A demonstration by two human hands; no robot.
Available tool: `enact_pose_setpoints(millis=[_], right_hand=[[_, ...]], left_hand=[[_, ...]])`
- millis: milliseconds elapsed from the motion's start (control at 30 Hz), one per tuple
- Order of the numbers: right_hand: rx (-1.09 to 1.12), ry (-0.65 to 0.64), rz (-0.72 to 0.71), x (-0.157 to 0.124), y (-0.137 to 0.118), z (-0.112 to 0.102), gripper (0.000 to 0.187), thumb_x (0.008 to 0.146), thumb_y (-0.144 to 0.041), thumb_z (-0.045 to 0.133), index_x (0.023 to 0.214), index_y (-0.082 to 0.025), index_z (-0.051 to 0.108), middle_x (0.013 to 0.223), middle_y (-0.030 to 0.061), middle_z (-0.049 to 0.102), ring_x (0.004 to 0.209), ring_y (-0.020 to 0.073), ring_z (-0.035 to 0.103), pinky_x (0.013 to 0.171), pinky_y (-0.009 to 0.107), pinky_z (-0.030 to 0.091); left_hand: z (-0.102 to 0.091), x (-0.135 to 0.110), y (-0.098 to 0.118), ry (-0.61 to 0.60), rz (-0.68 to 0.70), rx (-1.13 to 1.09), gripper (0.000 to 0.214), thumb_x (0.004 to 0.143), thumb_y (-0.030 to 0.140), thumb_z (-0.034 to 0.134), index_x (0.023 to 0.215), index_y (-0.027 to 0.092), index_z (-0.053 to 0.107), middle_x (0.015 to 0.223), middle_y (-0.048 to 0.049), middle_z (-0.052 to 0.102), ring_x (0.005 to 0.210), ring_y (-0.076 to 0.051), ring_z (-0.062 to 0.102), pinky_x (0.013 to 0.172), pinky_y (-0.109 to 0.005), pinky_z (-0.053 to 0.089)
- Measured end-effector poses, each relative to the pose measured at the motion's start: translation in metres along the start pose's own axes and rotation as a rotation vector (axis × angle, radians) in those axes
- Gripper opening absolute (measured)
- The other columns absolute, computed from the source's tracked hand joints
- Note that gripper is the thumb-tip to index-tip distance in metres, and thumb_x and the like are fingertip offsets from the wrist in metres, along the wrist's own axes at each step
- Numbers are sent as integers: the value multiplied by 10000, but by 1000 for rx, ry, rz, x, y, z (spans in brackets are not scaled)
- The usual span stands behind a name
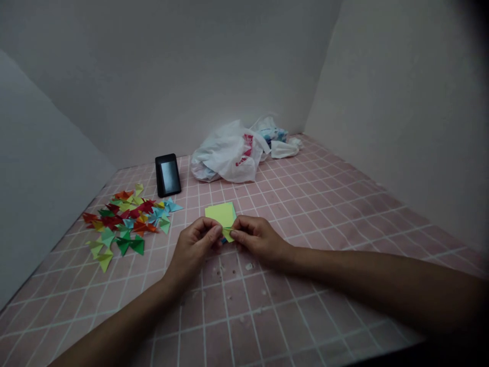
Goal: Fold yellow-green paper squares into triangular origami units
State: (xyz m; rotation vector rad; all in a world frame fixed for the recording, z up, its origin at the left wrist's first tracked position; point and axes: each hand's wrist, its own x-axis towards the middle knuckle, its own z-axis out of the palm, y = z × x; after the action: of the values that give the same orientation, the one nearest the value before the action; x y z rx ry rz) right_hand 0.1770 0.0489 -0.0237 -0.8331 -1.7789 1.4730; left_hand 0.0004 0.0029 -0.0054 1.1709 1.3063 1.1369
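My left hand (195,243) and my right hand (256,238) meet over the pink tiled floor (305,214), fingertips pinched together on a small folded yellow-green paper piece (228,234). Just behind the hands lies a small stack of square yellow-green paper sheets (220,213), with a blue edge showing beneath. To the left, a pile of several folded paper triangles (126,221) in red, orange, green, blue and yellow is spread on the tiles.
A black phone (167,175) stands propped near the back wall. A crumpled white plastic bag (229,152) and more wrapping (278,141) lie in the back corner. Grey walls enclose left, back and right. Small paper scraps (249,266) dot the tiles near me.
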Motion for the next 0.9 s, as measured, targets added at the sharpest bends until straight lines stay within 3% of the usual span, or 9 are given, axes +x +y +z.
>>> enact_pose_setpoints(millis=[233, 367, 500, 733, 900], right_hand=[[-60, 52, -110, 1, 4, 4, 209, 855, -260, 586, 685, -170, 505, 644, -33, 475, 624, 110, 428, 592, 247, 340], [110, 33, 21, 7, 13, 6, 172, 846, -234, 573, 694, -168, 527, 589, -46, 488, 538, 93, 436, 540, 227, 334], [128, 89, 33, 13, 18, 9, 192, 858, -224, 535, 674, -177, 507, 542, -42, 513, 463, 84, 441, 472, 211, 311], [134, 129, 61, 18, 15, 12, 151, 854, -184, 511, 703, -183, 508, 489, -53, 506, 389, 81, 423, 392, 199, 285], [150, 68, 72, 16, 6, 10, 156, 842, -243, 548, 704, -176, 525, 459, -51, 503, 367, 87, 430, 374, 197, 288]], left_hand=[[5, 1, -2, -22, 63, 56, 259, 816, 384, 685, 740, 159, 582, 598, 29, 588, 543, -96, 511, 547, -211, 405], [7, 8, -11, 0, 52, 29, 295, 817, 444, 655, 764, 169, 565, 584, 33, 586, 526, -110, 532, 551, -229, 435], [7, 16, -15, 5, 66, 34, 344, 796, 508, 632, 777, 171, 562, 592, 32, 581, 524, -112, 542, 547, -236, 462], [2, 23, 0, -102, 3, 87, 338, 691, 441, 735, 699, 151, 561, 595, 2, 603, 495, -97, 543, 504, -221, 455], [3, 20, 12, -100, 25, 148, 300, 659, 363, 757, 694, 163, 536, 571, 9, 603, 476, -112, 557, 474, -230, 459]])
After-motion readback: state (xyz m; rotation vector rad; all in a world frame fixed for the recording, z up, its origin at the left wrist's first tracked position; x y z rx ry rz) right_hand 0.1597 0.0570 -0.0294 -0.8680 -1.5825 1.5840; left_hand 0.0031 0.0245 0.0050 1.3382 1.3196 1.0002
